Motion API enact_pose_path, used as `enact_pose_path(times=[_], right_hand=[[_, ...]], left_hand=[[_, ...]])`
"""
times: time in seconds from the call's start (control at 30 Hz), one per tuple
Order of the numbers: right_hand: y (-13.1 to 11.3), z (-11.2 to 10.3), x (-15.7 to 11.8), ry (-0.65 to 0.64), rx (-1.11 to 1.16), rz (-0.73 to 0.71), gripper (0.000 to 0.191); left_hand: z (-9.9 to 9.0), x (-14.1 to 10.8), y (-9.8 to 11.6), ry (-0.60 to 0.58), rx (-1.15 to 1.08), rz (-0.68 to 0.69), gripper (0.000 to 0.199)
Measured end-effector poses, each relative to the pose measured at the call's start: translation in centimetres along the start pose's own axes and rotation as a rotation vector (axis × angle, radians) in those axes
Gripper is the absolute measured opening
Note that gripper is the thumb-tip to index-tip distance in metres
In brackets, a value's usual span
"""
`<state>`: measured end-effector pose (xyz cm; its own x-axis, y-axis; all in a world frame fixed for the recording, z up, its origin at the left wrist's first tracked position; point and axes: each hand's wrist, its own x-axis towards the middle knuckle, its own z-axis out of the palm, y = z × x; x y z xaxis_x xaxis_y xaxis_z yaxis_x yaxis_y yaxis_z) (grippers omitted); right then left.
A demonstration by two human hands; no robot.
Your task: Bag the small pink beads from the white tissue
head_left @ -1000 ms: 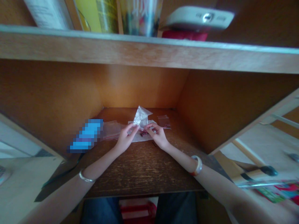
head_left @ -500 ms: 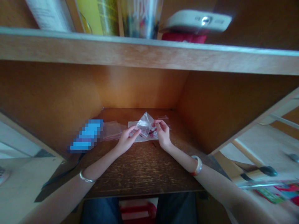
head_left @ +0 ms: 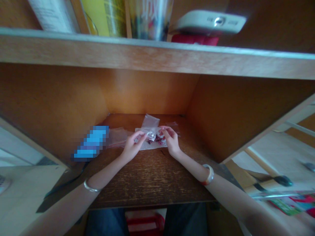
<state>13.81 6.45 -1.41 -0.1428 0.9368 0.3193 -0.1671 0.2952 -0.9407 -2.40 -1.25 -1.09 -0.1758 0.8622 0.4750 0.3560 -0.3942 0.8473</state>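
Note:
A small clear plastic bag (head_left: 150, 122) is held up between my hands, its upper part standing above my fingers. My left hand (head_left: 134, 144) pinches its lower left side between thumb and fingers. On the other side, my right hand (head_left: 171, 139) is closed in a pinch at the bag's right edge. Beneath lies a larger clear bag (head_left: 147, 146), flat on the desk, with small dark red pieces (head_left: 161, 140) on or in it. My fingers partly cover those pieces, and their kind is too small to tell.
More clear plastic bags (head_left: 118, 136) lie to the left, beside a phone with a blurred blue screen (head_left: 91, 142). Another clear bag (head_left: 172, 124) is behind my right hand. A shelf edge (head_left: 157, 57) crosses above, and side panels enclose the dark wooden desk (head_left: 137, 183).
The small bag has turned and shifted slightly left, its top now more upright. More of the red pieces show beneath it. Both hands have barely moved.

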Motion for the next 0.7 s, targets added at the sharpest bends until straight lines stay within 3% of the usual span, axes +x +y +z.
enact_pose_path(times=[0.2, 0.47, 0.7], right_hand=[[-0.5, 0.5, -0.8, -0.274, -0.064, 0.009, 0.02], [-1.3, 0.5, -1.0, -0.304, 0.006, 0.024, 0.016], [-1.4, 0.6, -1.3, -0.324, -0.056, -0.061, 0.016]], left_hand=[[-0.1, 0.2, -1.0, 0.104, -0.043, 0.007, 0.019], [0.0, 0.3, -1.3, 0.136, -0.031, -0.007, 0.021], [-0.1, 0.3, -1.1, 0.099, -0.022, 0.008, 0.021]])
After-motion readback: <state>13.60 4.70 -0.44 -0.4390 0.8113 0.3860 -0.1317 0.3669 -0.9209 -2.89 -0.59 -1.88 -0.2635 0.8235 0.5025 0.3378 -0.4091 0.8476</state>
